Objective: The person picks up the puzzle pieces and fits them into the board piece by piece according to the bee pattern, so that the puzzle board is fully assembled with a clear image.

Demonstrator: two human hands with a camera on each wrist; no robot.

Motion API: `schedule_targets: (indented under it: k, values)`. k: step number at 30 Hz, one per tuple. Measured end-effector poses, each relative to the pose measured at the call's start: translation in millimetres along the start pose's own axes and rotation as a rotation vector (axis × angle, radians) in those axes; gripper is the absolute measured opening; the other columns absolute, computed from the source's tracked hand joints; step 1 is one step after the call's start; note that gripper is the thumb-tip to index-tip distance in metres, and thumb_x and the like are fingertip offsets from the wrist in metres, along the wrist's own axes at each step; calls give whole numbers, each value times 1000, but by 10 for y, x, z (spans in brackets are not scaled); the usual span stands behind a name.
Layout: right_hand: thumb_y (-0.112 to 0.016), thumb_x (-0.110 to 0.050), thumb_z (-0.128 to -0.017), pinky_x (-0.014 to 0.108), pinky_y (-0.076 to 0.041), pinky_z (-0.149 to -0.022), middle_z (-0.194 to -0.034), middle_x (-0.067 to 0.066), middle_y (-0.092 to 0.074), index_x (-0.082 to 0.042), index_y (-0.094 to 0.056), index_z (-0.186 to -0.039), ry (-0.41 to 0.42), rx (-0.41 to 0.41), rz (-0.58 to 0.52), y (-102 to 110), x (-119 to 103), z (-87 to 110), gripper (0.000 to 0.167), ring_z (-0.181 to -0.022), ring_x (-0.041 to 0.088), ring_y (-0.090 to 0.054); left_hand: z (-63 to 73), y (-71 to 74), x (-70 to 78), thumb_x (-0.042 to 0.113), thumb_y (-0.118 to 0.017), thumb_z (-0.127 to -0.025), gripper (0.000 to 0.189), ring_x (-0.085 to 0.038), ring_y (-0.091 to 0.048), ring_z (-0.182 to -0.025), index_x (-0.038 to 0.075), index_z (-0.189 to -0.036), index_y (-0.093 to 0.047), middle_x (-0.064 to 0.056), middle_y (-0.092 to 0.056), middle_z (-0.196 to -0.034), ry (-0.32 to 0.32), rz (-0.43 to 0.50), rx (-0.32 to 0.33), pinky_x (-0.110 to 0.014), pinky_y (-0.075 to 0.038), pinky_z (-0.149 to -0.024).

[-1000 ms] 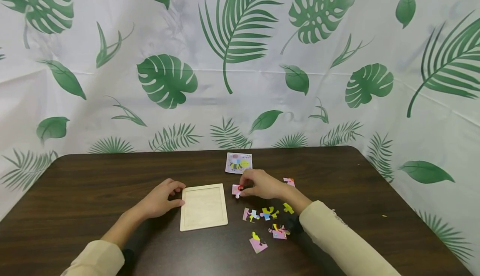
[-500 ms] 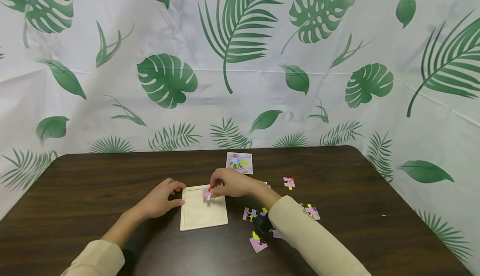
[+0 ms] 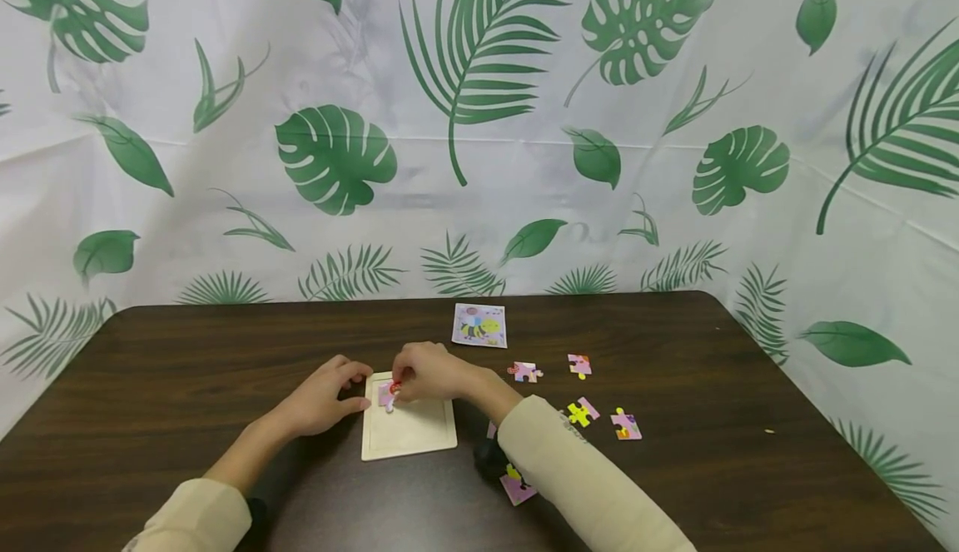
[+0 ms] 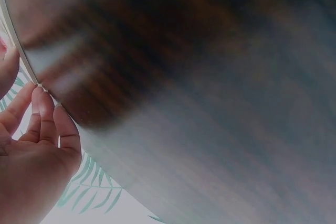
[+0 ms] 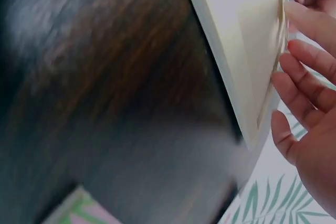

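Head view: within the last 1.0 s the right hand (image 3: 427, 373) had carried a pink puzzle piece (image 3: 385, 395) leftward from beside the wooden tray (image 3: 410, 454), and now it pinched the piece over the tray's far left corner area. Placing it there seemed to be the work in hand. The left hand (image 3: 324, 400) had kept its position, thumb and fingers spread against the tray's left edge and far corner. The shift had uncovered a loose piece (image 3: 525, 372) on the near side of the picture card (image 3: 479, 326), while the right sleeve (image 3: 592, 477) now hid 2 others. Fingertips covered part of the pinched piece; whether it lay flat could not be told. The left wrist view cut off most of the tray, and blur left a pink-and-green shape (image 5: 81, 211) in the right wrist view uncertain.
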State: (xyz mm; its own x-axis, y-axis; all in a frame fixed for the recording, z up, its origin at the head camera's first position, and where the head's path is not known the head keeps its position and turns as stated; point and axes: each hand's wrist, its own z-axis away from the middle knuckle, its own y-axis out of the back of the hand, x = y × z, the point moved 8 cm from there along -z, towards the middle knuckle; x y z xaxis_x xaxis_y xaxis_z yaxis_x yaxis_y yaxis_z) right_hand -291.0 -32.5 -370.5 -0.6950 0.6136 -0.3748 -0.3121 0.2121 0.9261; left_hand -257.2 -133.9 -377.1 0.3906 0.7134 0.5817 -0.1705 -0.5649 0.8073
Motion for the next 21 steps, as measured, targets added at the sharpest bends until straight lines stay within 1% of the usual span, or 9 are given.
schedule_targets:
  k: [3,7,12,21]
  values:
    - [-76,-24,-74,23,-28,-69,-79,-7,-49,-12,-65,-83,-22,7,15,-10,-7,-20,19,-76,5,-45,-2,-9,-15,12,-69,-80,32,-25,-52,-86,-2,-107,-58,-8,-50,-94,7,5,-3,-42,-45,-78]
    - [-75,-25,-75,24,-27,-69,-80,-7,-50,-12,-66,-85,-41,9,38,-46,6,-50,19,-80,7,-45,-4,-12,-23,12,-69,-80,33,-25,-52,-87,-2,-108,-58,-8,-51,-94,6,7,-3,-42,-45,-78]
    - [-75,-27,-76,24,-28,-70,-82,-7,-50,-12,-67,-88,-30,15,56,-66,14,-58,21,-82,7,-46,-3,0,-13,12,-69,-80,33,-25,-52,-86,-3,-107,-58,-8,-51,-94,0,4,-3,-42,-45,-78]
    - [-73,-21,-79,22,-30,-69,-85,-5,-54,-13,-68,-95,-7,8,11,-66,32,-23,19,-81,6,-48,-7,-11,-10,12,-70,-80,33,-25,-52,-87,-2,-107,-58,-8,-51,-94,11,-1,-10,-43,-45,-79]
